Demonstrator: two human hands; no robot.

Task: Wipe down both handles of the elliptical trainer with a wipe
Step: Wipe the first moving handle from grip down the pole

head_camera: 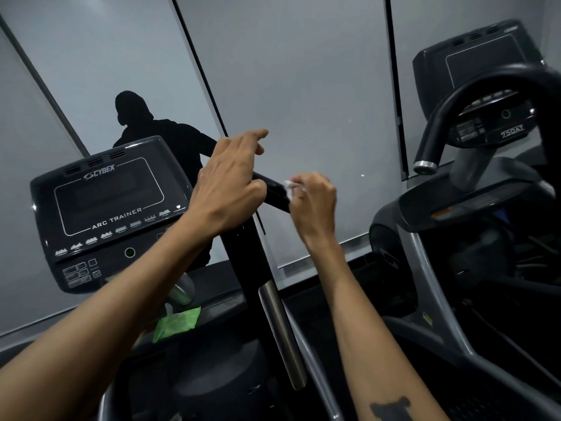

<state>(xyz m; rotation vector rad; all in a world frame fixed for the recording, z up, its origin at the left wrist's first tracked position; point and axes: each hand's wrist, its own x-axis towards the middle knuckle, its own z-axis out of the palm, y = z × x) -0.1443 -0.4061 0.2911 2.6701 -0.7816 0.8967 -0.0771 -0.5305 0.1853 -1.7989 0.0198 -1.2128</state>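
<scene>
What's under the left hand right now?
The left hand rests on the black handle; the stretch beneath it is covered. Beyond it, the right hand holds the white wipe against the handle's exposed end.

Left hand (226, 183) grips top of the black handle (274, 194), index finger stretched out. Right hand (315, 199) pinches a small white wipe (289, 187) against the handle's end, just beside left hand. Console (106, 208) reads "CYBEX ARC TRAINER", left of handle. Green wipe pack (177, 322) lies on the ledge below console. Second machine (485, 117) at right. Dark silhouette (158, 132) on grey wall panel.
</scene>
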